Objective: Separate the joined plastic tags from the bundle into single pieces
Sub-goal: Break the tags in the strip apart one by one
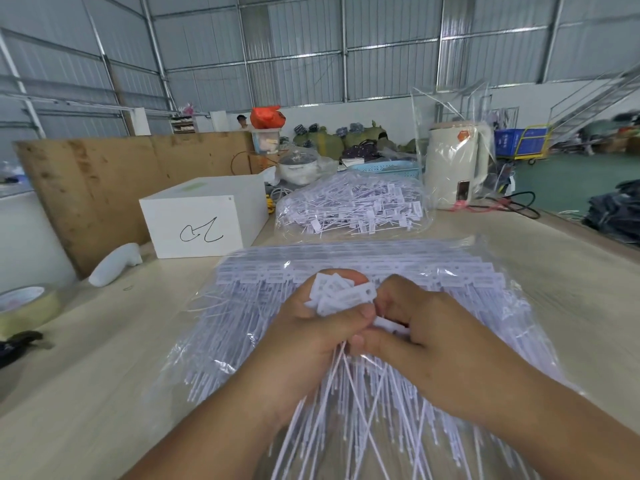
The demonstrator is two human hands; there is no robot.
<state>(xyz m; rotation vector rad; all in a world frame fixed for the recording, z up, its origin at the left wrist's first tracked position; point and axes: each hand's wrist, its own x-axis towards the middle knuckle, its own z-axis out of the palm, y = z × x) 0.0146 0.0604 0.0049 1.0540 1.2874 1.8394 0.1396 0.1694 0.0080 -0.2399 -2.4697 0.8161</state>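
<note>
Two bare forearms come into the picture from the near edge, one from the near left and one from the near right, and meet at the middle. No sleeve, glove, watch, ring or bracelet shows on either. The left hand (313, 336) shows its back and knuckles, with a short, plain thumbnail toward the right. The right hand (420, 327) shows a broad back and short, unpainted nails. Both wrists are uncovered as far as the frame's near edge.
</note>
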